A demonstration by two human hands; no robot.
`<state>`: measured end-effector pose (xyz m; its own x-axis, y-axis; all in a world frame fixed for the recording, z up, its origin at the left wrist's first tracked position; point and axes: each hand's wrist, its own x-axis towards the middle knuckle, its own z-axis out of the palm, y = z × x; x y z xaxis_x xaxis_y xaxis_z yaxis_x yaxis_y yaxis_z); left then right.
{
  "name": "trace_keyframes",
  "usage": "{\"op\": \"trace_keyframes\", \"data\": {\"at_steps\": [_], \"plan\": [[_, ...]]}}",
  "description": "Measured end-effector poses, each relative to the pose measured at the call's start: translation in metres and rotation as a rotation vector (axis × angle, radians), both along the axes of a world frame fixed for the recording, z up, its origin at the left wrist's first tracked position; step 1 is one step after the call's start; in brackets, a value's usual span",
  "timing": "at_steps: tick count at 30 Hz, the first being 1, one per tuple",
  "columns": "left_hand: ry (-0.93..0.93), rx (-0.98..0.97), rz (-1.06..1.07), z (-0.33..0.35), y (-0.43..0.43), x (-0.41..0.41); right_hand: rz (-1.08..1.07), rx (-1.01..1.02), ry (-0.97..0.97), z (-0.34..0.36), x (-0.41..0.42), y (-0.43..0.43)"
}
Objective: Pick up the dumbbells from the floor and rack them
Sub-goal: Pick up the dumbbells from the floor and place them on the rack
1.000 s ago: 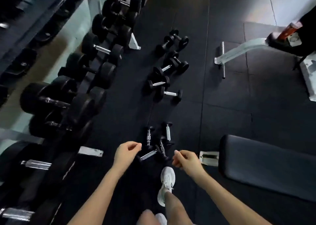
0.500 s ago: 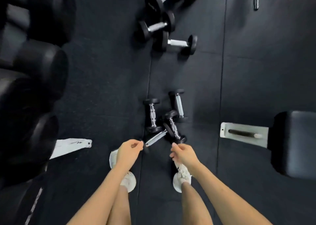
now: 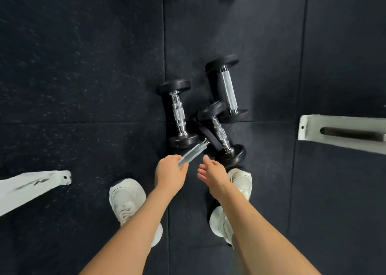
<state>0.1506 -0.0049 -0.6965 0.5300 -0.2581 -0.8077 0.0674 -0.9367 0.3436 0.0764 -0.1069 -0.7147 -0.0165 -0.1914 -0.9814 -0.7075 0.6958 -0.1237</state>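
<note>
Several small dumbbells with black heads and chrome handles lie clustered on the black rubber floor. The nearest dumbbell (image 3: 194, 151) lies diagonally, and my left hand (image 3: 170, 172) curls around the near end of its handle, hiding its near head. My right hand (image 3: 211, 173) hovers with fingers apart, holding nothing, just left of the near head of a tilted dumbbell (image 3: 221, 135). A third dumbbell (image 3: 178, 113) lies to the left, touching the nearest one's far head. A fourth dumbbell (image 3: 228, 91) lies farther back on the right.
A white rack foot (image 3: 41, 183) juts in from the left edge. A white bench foot (image 3: 334, 130) reaches in from the right. My white shoes (image 3: 127, 195) (image 3: 240, 180) stand just behind the cluster. The rack itself is out of view.
The view has dropped much closer to the floor. Both hands moved down to the cluster, and my left hand now wraps the nearest dumbbell's handle.
</note>
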Motion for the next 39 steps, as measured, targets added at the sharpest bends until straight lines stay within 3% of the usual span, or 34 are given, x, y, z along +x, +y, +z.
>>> {"op": "trace_keyframes", "data": {"at_steps": [6, 9, 18, 26, 39], "plan": [[0.132, 0.108, -0.314, -0.059, -0.010, -0.007, -0.135, 0.036, -0.080, -0.052, 0.006, -0.007], [0.246, 0.116, -0.310, -0.096, -0.013, -0.008, -0.196, 0.031, -0.064, -0.081, 0.012, -0.007], [0.174, 0.155, -0.470, -0.073, -0.014, -0.010, -0.224, 0.029, -0.011, -0.057, 0.012, -0.007], [0.182, 0.114, -0.433, 0.068, -0.002, -0.010, -0.185, 0.002, -0.012, 0.080, 0.011, 0.003], [-0.014, 0.056, -0.273, 0.437, 0.037, 0.079, -0.023, -0.060, -0.203, 0.448, 0.118, 0.032]]}}
